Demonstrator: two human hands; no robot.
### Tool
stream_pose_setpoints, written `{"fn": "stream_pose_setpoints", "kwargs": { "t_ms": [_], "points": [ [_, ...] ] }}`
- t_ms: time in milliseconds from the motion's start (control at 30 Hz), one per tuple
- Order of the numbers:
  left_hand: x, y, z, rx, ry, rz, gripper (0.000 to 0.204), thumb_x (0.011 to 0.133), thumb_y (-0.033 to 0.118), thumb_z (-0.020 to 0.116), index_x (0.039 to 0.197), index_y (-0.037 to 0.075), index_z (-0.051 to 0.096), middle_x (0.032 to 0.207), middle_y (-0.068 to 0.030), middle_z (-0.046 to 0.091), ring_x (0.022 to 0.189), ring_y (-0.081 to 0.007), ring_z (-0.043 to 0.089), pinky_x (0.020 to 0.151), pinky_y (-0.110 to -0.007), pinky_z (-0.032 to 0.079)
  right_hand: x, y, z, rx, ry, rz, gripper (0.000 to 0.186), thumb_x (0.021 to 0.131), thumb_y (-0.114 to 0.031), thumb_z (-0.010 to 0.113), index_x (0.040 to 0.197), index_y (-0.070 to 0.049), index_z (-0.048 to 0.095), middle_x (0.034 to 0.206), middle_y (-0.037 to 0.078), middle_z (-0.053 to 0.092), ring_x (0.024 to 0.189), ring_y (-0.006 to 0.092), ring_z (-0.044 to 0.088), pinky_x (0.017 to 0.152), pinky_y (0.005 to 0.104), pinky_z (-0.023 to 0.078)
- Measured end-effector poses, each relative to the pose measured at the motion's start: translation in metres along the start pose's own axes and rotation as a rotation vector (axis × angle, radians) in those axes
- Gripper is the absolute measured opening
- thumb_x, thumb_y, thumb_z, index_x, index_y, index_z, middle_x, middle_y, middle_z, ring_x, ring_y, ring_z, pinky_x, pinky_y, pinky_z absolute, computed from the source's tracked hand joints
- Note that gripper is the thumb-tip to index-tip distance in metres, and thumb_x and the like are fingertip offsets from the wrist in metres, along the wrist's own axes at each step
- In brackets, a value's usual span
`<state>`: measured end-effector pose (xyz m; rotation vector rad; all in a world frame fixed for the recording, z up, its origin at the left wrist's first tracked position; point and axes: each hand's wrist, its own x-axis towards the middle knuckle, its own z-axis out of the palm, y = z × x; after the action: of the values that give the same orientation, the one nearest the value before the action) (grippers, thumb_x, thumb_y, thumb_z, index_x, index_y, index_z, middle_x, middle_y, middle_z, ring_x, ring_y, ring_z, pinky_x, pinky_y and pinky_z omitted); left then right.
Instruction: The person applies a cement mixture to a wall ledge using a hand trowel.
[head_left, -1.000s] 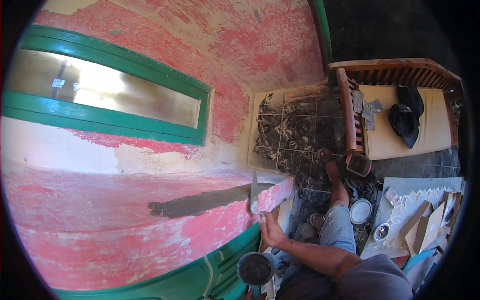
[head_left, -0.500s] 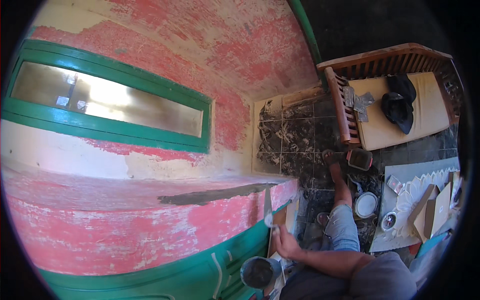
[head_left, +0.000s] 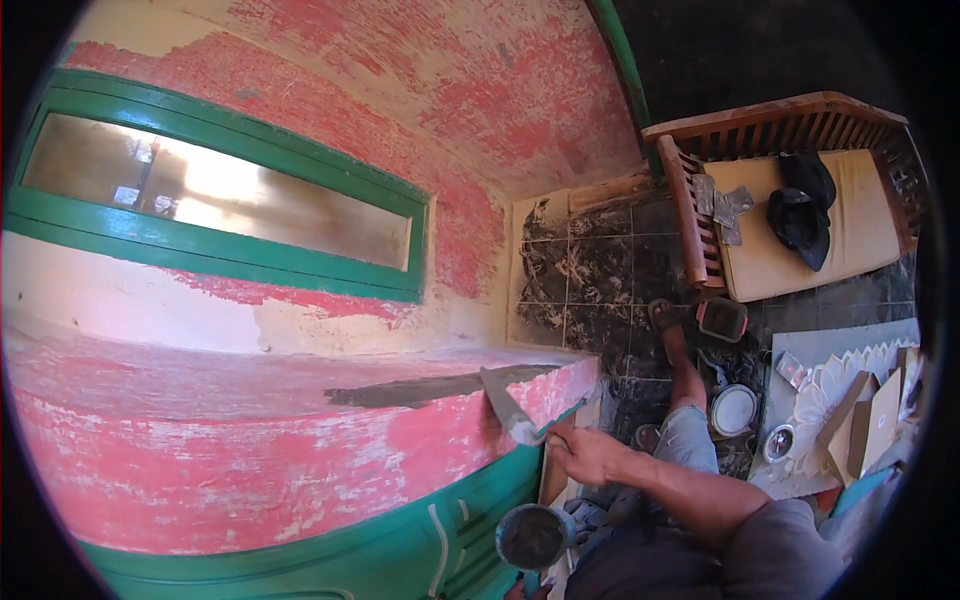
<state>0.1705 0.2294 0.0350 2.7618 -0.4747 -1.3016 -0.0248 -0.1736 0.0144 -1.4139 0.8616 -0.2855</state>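
My right hand (head_left: 588, 455) grips the handle of a putty knife (head_left: 507, 405). Its blade rests against the front corner of a worn red ledge (head_left: 250, 450), at the right end of a dark grey strip of wet filler (head_left: 420, 390). Below it, a round tub of grey filler (head_left: 532, 537) hangs close to my body. Only a bit of my left hand (head_left: 514, 591) shows under the tub at the lower edge of the view, holding it.
A green-framed window (head_left: 220, 205) sits above the ledge and green woodwork (head_left: 400, 550) below it. Far below are a dark tiled floor (head_left: 600, 270), a wooden bench (head_left: 790, 230) with dark clothes, a white round lid (head_left: 735, 410) and cardboard pieces (head_left: 865, 415).
My right hand dropped away from the ledge half a second ago. It has come back up, and the blade is on the ledge corner again. The view has shifted slightly.
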Motion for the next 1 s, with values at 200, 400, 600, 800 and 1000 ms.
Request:
{"fn": "stream_pose_setpoints", "kwargs": {
  "t_ms": [200,400,600,800,1000],
  "points": [
    [-0.010,0.061,-0.005,-0.078,-0.036,0.019,0.048,0.099,0.038,0.058,0.134,0.005,0.061,0.089,-0.0113,0.066,0.078,-0.0316,0.062,0.076,-0.050,0.051,-0.032,-0.024,-0.026,0.171,-0.057,-0.127,0.044,0.102,-0.034,0.048,0.133,-0.004,0.057,0.098,0.030,0.069,0.093,0.0468,0.070,0.088,0.0514,0.054],
    [0.001,0.070,-0.005,-0.080,-0.062,0.091,0.045,0.096,0.037,0.062,0.128,0.005,0.062,0.087,-0.0115,0.067,0.077,-0.0307,0.062,0.075,-0.049,0.051,0.034,0.017,-0.055,0.274,-0.103,0.327,0.040,0.103,-0.031,0.052,0.131,-0.004,0.060,0.079,0.011,0.062,0.061,0.0185,0.062,0.063,0.0393,0.054],
    [-0.002,0.103,-0.004,-0.094,-0.079,0.094,0.042,0.094,0.037,0.065,0.122,0.005,0.064,0.085,-0.0116,0.067,0.076,-0.0297,0.063,0.074,-0.047,0.051,0.056,0.008,-0.077,0.085,-0.326,0.245,0.043,0.101,-0.035,0.050,0.129,-0.004,0.063,0.090,0.020,0.070,0.076,0.0303,0.072,0.069,0.0452,0.058],
    [-0.006,0.140,0.005,-0.106,-0.105,0.090,0.040,0.092,0.036,0.069,0.117,0.005,0.065,0.083,-0.0118,0.068,0.074,-0.0288,0.064,0.073,-0.046,0.051,0.024,-0.056,-0.101,-0.080,-0.339,-0.141,0.043,0.102,-0.035,0.053,0.137,-0.010,0.060,0.107,0.023,0.072,0.104,0.0404,0.070,0.093,0.0465,0.053],
    [-0.003,0.173,0.009,-0.109,-0.122,0.104,0.038,0.089,0.036,0.072,0.111,0.005,0.066,0.081,-0.0120,0.068,0.073,-0.0279,0.064,0.072,-0.044,0.052,0.050,-0.043,-0.131,-0.004,-0.322,-0.049,0.044,0.103,-0.037,0.053,0.137,-0.010,0.060,0.108,0.023,0.072,0.101,0.0395,0.071,0.091,0.0459,0.054]
  ]
}}
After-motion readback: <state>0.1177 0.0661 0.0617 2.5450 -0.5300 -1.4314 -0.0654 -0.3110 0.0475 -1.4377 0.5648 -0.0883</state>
